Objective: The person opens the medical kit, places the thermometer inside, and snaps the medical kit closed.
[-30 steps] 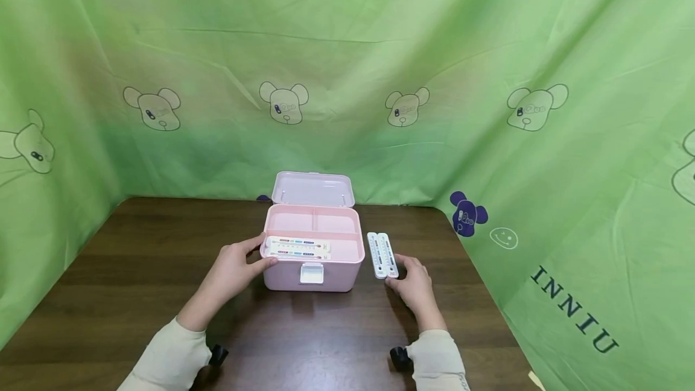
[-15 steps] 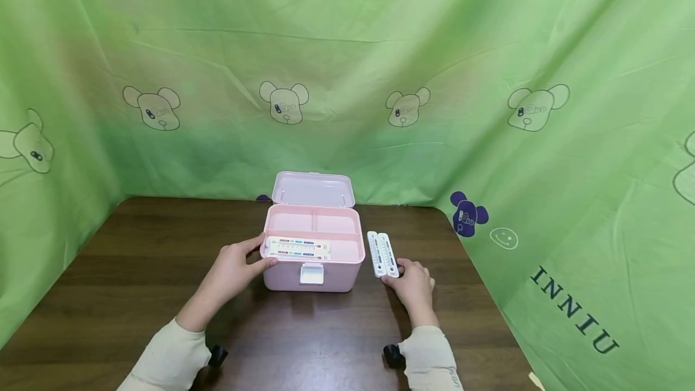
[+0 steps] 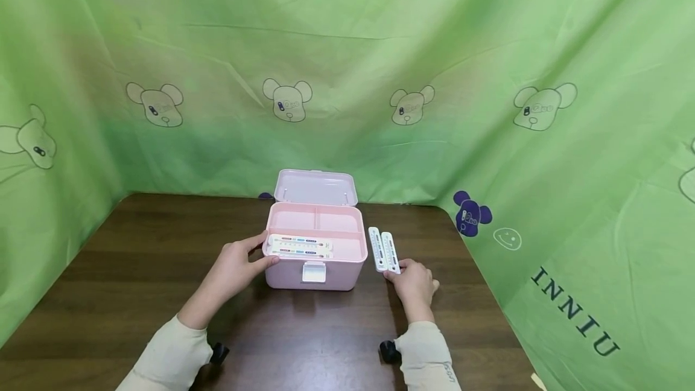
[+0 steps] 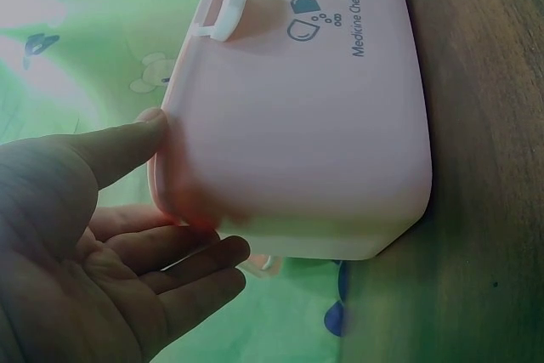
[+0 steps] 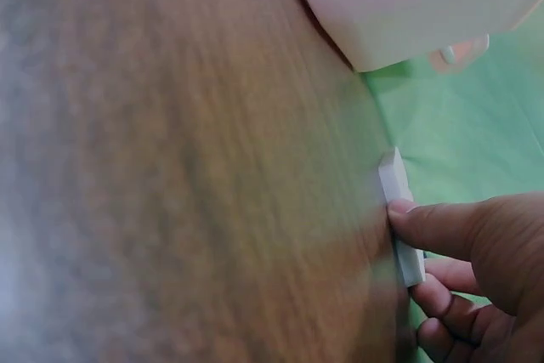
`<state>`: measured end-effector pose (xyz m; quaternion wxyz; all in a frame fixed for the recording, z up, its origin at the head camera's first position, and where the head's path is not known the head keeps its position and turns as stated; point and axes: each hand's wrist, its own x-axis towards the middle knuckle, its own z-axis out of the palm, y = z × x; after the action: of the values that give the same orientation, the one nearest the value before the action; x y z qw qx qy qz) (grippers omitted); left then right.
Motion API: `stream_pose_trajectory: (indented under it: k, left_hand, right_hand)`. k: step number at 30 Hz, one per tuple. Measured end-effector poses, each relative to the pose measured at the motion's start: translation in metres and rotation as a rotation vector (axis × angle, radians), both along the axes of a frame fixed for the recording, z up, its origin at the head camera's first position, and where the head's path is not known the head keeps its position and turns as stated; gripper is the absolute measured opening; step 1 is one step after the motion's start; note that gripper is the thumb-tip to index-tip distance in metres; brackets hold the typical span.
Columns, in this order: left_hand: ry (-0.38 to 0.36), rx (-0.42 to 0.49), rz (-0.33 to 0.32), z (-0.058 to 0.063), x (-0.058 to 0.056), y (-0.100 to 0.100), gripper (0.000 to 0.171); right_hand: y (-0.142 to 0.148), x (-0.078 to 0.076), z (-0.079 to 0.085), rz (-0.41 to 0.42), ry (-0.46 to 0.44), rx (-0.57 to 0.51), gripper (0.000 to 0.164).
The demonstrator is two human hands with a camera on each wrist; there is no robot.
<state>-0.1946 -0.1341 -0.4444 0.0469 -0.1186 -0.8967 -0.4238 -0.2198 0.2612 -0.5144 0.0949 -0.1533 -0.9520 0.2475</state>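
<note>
A pink medicine box (image 3: 342, 276), lettered "Medicine Chest" on its front, stands open on the table. My left hand (image 3: 232, 271) holds its near left corner, thumb on the front rim and fingers at the side, as the left wrist view shows. Two white strip thermometers (image 3: 301, 241) lie side by side in the front compartment. Right of the box are two more: a left thermometer (image 3: 377, 248) and a right thermometer (image 3: 390, 251), side by side with a narrow gap. My right hand (image 3: 415, 285) pinches the right one's near end between thumb and fingers.
The box's lid (image 3: 316, 187) is tipped back behind it, and a white latch (image 3: 314, 272) hangs on the front. Two rear compartments (image 3: 292, 216) are divided by a thin wall. Green printed cloth (image 3: 347, 47) rises behind the brown wooden table (image 3: 163, 246).
My right hand has shifted slightly left at the near ends of the loose thermometers, and a gap has opened between the two. The left hand keeps its place on the box corner.
</note>
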Motion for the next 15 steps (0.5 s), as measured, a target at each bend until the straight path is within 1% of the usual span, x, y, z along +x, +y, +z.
stream_pose_trajectory:
  k: [4, 8, 12, 15]
  left_hand:
    - [-0.003, 0.004, -0.005, 0.001, 0.000, 0.001, 0.072]
    - [-0.010, 0.006, -0.004, 0.003, 0.000, 0.001, 0.072]
    - [-0.004, -0.005, -0.003, 0.003, 0.001, 0.001, 0.072]
    - [0.001, -0.009, -0.007, 0.003, 0.001, 0.001, 0.072]
  right_hand:
    - [0.001, -0.001, 0.003, -0.015, -0.022, -0.007, 0.040]
    - [0.003, -0.002, 0.007, -0.006, -0.039, -0.022, 0.043]
    - [0.007, -0.003, 0.008, 0.012, -0.034, -0.070, 0.045]
    - [0.012, -0.002, 0.008, 0.024, -0.018, -0.122, 0.044]
